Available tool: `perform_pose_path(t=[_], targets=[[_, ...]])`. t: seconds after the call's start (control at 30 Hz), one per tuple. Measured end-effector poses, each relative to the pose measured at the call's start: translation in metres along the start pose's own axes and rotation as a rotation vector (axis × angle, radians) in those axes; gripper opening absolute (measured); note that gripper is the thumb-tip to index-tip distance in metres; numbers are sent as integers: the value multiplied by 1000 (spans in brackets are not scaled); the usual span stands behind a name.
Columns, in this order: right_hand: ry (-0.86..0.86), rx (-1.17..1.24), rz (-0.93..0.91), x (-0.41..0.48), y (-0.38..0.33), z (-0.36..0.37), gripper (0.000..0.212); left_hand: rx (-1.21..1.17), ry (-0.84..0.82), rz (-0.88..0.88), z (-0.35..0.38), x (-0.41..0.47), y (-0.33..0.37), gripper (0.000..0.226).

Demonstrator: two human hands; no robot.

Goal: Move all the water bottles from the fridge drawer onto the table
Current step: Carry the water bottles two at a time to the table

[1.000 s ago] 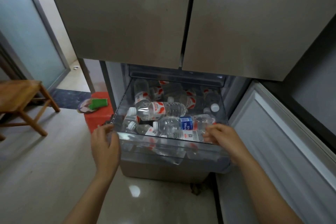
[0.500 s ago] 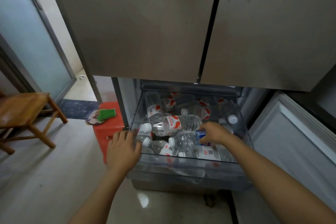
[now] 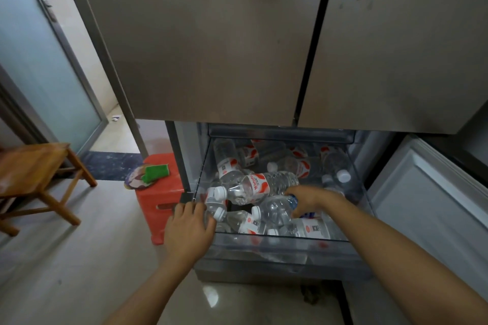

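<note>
The clear fridge drawer [image 3: 285,247] is pulled out and holds several water bottles with white caps, most with red-and-white labels. My right hand [image 3: 306,199] grips a blue-labelled bottle [image 3: 274,210] lying near the front. Just behind it, a red-labelled bottle [image 3: 261,186] lies across the pile. At the drawer's front left corner my left hand [image 3: 188,229] curls round a small bottle [image 3: 215,210]. Further bottles [image 3: 335,163] lie toward the back.
Closed upper fridge doors [image 3: 237,42] overhang the drawer. An open lower door [image 3: 427,208] stands to the right. A red plastic stool [image 3: 161,200] with a green sponge [image 3: 154,172] sits left of the drawer. A wooden stool [image 3: 34,174] stands farther left on the tiled floor.
Both hands left the drawer's front rim and went into the drawer. The right hand took hold of the blue-labelled bottle and the left closed on a small bottle at the front left.
</note>
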State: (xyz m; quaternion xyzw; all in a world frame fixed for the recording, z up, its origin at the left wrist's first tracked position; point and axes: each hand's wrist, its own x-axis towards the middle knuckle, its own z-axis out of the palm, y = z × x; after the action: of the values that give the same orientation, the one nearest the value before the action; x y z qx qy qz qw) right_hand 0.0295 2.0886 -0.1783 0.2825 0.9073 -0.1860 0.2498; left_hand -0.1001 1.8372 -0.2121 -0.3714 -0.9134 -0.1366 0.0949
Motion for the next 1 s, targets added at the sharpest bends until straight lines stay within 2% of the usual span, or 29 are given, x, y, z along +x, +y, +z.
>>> perform_pose_path(t=[0.23,0.4,0.53,0.73,0.8,0.87,0.97,1.0], targets=[[-47,-40,-1,6,-13,-1,63,-11,16,38,1,0,-1,33],[-20,-137,3,6,-19,0,62,11,43,68,1,1,-1,33],[102,-365,-30,2,-23,0,58,1,3,58,2,1,-2,34],[303,-434,-38,-17,-16,1,74,-21,-33,50,0,1,-2,36],[442,-327,-25,-31,-5,9,76,-40,-28,52,1,-1,-3,36],[660,-95,-9,-45,14,19,74,-53,-32,51,2,-1,-3,36],[887,533,29,-64,34,32,70,-50,-34,58,3,2,-3,36],[931,704,65,-67,42,40,74,-42,-31,64,4,3,-3,36]])
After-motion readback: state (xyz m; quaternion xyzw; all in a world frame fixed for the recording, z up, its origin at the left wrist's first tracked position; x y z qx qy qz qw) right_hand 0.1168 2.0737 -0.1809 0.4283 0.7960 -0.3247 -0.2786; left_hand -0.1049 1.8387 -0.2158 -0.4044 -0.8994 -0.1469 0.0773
